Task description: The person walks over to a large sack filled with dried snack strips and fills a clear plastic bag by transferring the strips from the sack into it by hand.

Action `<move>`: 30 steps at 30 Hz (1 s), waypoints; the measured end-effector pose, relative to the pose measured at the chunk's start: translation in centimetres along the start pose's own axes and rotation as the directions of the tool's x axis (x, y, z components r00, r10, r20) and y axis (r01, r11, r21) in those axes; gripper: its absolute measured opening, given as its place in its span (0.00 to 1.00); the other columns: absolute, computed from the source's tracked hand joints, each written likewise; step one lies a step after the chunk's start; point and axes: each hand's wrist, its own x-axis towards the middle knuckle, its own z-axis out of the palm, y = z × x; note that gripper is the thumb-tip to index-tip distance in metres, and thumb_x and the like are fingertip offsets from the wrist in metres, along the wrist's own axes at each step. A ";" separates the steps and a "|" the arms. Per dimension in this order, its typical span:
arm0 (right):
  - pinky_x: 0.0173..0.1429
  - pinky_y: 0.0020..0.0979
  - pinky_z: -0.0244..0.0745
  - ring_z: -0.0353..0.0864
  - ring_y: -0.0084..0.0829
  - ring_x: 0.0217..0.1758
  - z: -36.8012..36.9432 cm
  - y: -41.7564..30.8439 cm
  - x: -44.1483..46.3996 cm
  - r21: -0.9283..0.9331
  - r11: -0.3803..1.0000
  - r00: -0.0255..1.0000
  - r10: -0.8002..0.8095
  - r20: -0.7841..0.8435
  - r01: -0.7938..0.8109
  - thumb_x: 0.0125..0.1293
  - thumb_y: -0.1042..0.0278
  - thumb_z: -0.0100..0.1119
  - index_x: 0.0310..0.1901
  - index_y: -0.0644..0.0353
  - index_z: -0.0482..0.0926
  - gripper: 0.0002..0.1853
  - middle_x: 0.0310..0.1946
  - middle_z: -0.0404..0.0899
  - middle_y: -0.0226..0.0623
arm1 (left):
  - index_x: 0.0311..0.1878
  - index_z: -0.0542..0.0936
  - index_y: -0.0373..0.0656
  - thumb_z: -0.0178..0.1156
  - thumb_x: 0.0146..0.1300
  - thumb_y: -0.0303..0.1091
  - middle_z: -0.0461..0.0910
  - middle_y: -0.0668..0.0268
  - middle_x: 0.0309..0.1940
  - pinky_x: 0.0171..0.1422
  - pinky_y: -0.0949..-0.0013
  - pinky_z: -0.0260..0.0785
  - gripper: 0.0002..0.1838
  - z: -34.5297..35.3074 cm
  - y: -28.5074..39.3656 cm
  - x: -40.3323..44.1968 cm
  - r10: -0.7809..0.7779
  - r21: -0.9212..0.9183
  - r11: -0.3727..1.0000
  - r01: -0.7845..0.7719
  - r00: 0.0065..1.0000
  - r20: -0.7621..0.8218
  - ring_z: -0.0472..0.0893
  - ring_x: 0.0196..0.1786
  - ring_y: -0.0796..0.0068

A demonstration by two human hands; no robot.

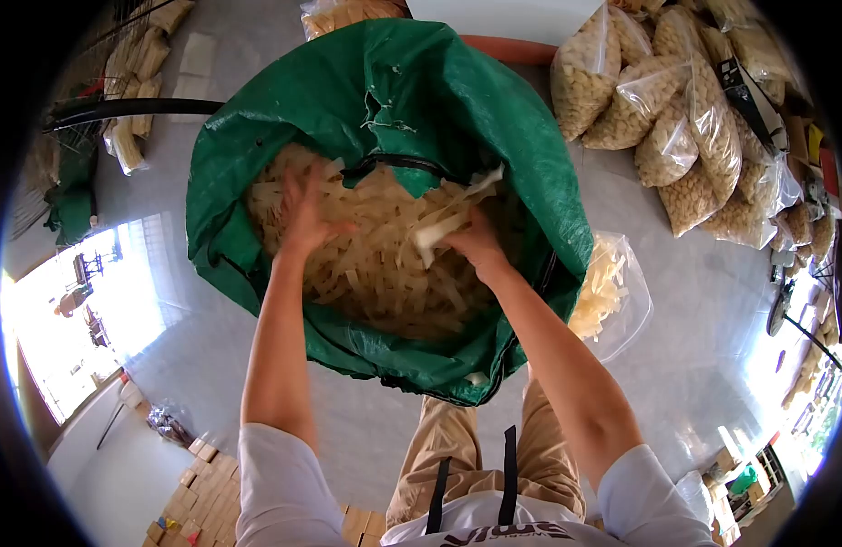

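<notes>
A large green tarp bag point(284, 82) stands wide at the top before me, full of pale, flat, translucent strips point(385, 264). My left hand point(307, 214) reaches in at the left side, its fingers spread over the strips; it is slightly blurred and grips nothing that I can see. At the right side of the bag, my right hand point(476, 244) is closed around a few whitish strips point(436, 230) that stick out past its fingers. The bag's torn inner flap point(407, 164) hangs over the far part of the heap.
Right of the bag, a clear plastic bag point(626, 292) holds more pale pieces. Filled clear bags point(658, 109) are piled at the far right. A black curved bar point(134, 109) meets the green bag's left side. Cardboard boxes point(202, 497) cover the floor at lower left.
</notes>
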 end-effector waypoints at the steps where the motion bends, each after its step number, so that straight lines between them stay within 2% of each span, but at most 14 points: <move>1: 0.58 0.30 0.65 0.66 0.32 0.58 0.1 -0.1 0.0 -0.049 0.998 0.988 0.037 0.148 -0.030 0.43 0.70 0.71 0.61 0.60 0.58 0.42 0.55 0.67 0.38 | 0.67 0.52 0.54 0.77 0.25 0.43 0.40 0.46 0.67 0.65 0.46 0.51 0.61 -0.3 1.1 0.4 -0.039 0.041 0.999 0.035 0.995 0.094 0.46 0.66 0.38; 5: 0.57 0.30 0.66 0.70 0.32 0.54 2.2 0.4 1.1 0.061 0.997 0.980 0.028 0.199 -0.041 0.42 0.70 0.71 0.58 0.62 0.62 0.39 0.50 0.71 0.37 | 0.65 0.57 0.48 0.77 0.24 0.39 0.44 0.49 0.65 0.65 0.50 0.54 0.58 0.3 4.1 -1.0 -0.130 0.202 0.976 0.079 0.959 0.253 0.50 0.64 0.39; 8: 0.55 0.30 0.67 0.74 0.32 0.49 2.7 -1.8 -0.4 -0.146 0.989 0.999 -0.011 0.036 0.016 0.44 0.71 0.68 0.55 0.65 0.65 0.34 0.46 0.74 0.38 | 0.63 0.59 0.46 0.74 0.26 0.31 0.47 0.48 0.63 0.65 0.51 0.54 0.53 1.7 3.6 -3.3 -0.134 0.164 0.983 0.086 0.941 0.309 0.52 0.62 0.40; 10: 0.54 0.31 0.67 0.76 0.34 0.47 2.4 -1.2 -0.9 -0.245 0.967 0.968 -0.002 0.251 0.065 0.47 0.71 0.65 0.53 0.67 0.66 0.30 0.45 0.76 0.40 | 0.63 0.59 0.44 0.71 0.29 0.28 0.47 0.47 0.63 0.64 0.50 0.55 0.50 2.8 4.9 -5.7 -0.117 0.109 0.990 0.086 0.940 0.319 0.52 0.62 0.39; 13: 0.54 0.30 0.67 0.75 0.33 0.48 3.2 -0.1 -2.2 -0.418 0.877 0.958 -0.139 0.250 0.237 0.49 0.72 0.62 0.52 0.67 0.67 0.26 0.47 0.76 0.41 | 0.62 0.58 0.41 0.65 0.33 0.22 0.47 0.45 0.63 0.65 0.50 0.54 0.46 3.4 6.5 -8.5 -0.121 -0.021 0.990 0.136 0.929 0.350 0.51 0.62 0.37; 17: 0.52 0.31 0.68 0.75 0.38 0.49 3.1 1.7 -5.9 -0.302 0.942 0.968 -0.074 0.239 0.147 0.46 0.75 0.59 0.56 0.64 0.65 0.31 0.43 0.76 0.45 | 0.61 0.58 0.36 0.59 0.35 0.19 0.44 0.42 0.64 0.67 0.51 0.51 0.42 3.2 7.6 -12.0 -0.041 -0.237 0.963 0.132 0.934 0.354 0.47 0.64 0.36; 19: 0.53 0.31 0.68 0.75 0.36 0.49 3.3 2.9 -6.5 0.012 0.994 0.980 -0.107 0.170 0.107 0.46 0.76 0.59 0.56 0.62 0.65 0.31 0.45 0.75 0.44 | 0.62 0.59 0.36 0.60 0.37 0.19 0.44 0.43 0.65 0.69 0.53 0.48 0.42 1.8 8.5 -12.0 -0.048 -0.244 0.957 0.157 0.915 0.400 0.46 0.67 0.40; 21: 0.54 0.30 0.67 0.74 0.34 0.49 2.1 2.6 -7.5 -0.348 0.938 0.999 0.002 0.044 0.013 0.46 0.77 0.58 0.57 0.61 0.64 0.31 0.46 0.74 0.42 | 0.64 0.57 0.37 0.64 0.38 0.22 0.46 0.44 0.65 0.69 0.54 0.48 0.44 0.5 8.1 -11.7 0.002 -0.308 0.942 0.132 0.917 0.399 0.48 0.67 0.43; 22: 0.55 0.31 0.67 0.72 0.34 0.51 1.7 3.1 -7.1 -0.242 0.970 0.999 -0.027 -0.039 0.017 0.49 0.76 0.57 0.58 0.59 0.64 0.30 0.48 0.73 0.40 | 0.68 0.51 0.49 0.70 0.38 0.26 0.44 0.52 0.68 0.70 0.59 0.47 0.52 0.0 7.6 -11.2 0.004 -0.236 0.969 0.074 0.949 0.316 0.48 0.69 0.52; 23: 0.55 0.31 0.67 0.72 0.34 0.51 1.0 3.5 -6.9 -0.242 0.970 0.999 -0.028 -0.038 0.018 0.49 0.76 0.57 0.58 0.59 0.64 0.30 0.48 0.73 0.40 | 0.68 0.51 0.49 0.70 0.38 0.26 0.44 0.52 0.68 0.70 0.59 0.47 0.52 -0.6 6.9 -10.6 0.005 -0.235 0.969 0.073 0.949 0.315 0.48 0.69 0.52; 25: 0.55 0.31 0.67 0.69 0.34 0.55 0.3 2.0 -6.5 0.309 0.946 0.976 0.150 -0.159 -0.095 0.51 0.72 0.56 0.59 0.61 0.62 0.31 0.51 0.70 0.41 | 0.69 0.50 0.48 0.70 0.40 0.32 0.43 0.50 0.69 0.70 0.58 0.48 0.52 -1.6 5.8 -9.1 -0.459 -0.562 0.631 0.534 0.842 0.284 0.48 0.70 0.50; 26: 0.57 0.31 0.65 0.67 0.33 0.57 -0.5 2.4 -5.2 0.282 0.933 0.950 0.275 -0.147 -0.226 0.53 0.64 0.59 0.61 0.63 0.59 0.33 0.55 0.68 0.41 | 0.69 0.50 0.48 0.70 0.40 0.32 0.43 0.50 0.69 0.70 0.58 0.48 0.52 -0.8 4.9 -8.8 -0.458 -0.561 0.633 0.533 0.843 0.283 0.48 0.70 0.50; 28: 0.58 0.31 0.64 0.67 0.33 0.58 -0.1 2.4 -4.7 0.156 0.957 0.963 0.260 -0.077 -0.246 0.52 0.61 0.62 0.61 0.63 0.58 0.36 0.55 0.67 0.40 | 0.69 0.48 0.50 0.71 0.41 0.40 0.44 0.52 0.68 0.69 0.59 0.48 0.53 1.2 3.7 -8.6 -0.745 -0.491 0.294 0.820 0.518 0.421 0.49 0.70 0.53; 30: 0.61 0.31 0.61 0.67 0.32 0.58 0.7 3.2 -4.6 -0.106 0.977 0.983 0.185 -0.009 -0.185 0.48 0.55 0.68 0.62 0.62 0.58 0.42 0.56 0.67 0.40 | 0.69 0.48 0.50 0.70 0.42 0.43 0.45 0.52 0.68 0.69 0.58 0.48 0.53 2.6 5.6 -8.6 -0.680 -0.416 0.415 0.809 0.579 0.449 0.50 0.69 0.54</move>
